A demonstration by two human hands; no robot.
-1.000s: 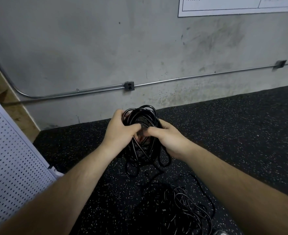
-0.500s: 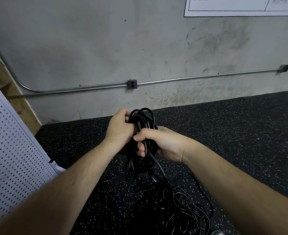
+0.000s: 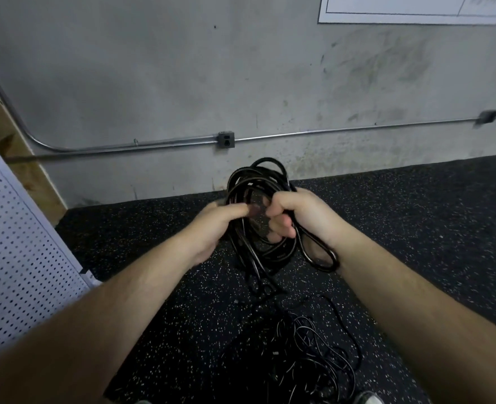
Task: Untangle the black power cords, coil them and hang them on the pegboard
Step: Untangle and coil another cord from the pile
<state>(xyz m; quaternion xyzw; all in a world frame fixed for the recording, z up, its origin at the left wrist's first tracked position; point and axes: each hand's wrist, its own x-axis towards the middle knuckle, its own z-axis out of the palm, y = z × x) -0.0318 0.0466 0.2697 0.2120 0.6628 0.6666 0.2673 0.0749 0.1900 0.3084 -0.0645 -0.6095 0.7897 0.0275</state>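
Observation:
A coil of black power cord (image 3: 255,182) is held up in front of me above the floor. My right hand (image 3: 302,217) grips the coil's right side, with one loop hanging over my wrist. My left hand (image 3: 217,225) pinches a cord end at the coil's middle; what exactly it pinches is blurred. Loose cord drops from the coil to a tangled pile of black cords (image 3: 308,354) on the floor near my feet. The white pegboard (image 3: 16,252) stands at the left edge.
A grey concrete wall with a metal conduit (image 3: 153,142) and an outlet box (image 3: 226,139) runs behind. The floor is black speckled rubber (image 3: 415,228). A wooden panel (image 3: 22,158) sits behind the pegboard. A white poster (image 3: 415,10) hangs at top right.
The view shifted so the hands sit further right. My right hand moved to the coil's right side with a loop now over its wrist; my left hand shifted to a pinch at the coil's middle.

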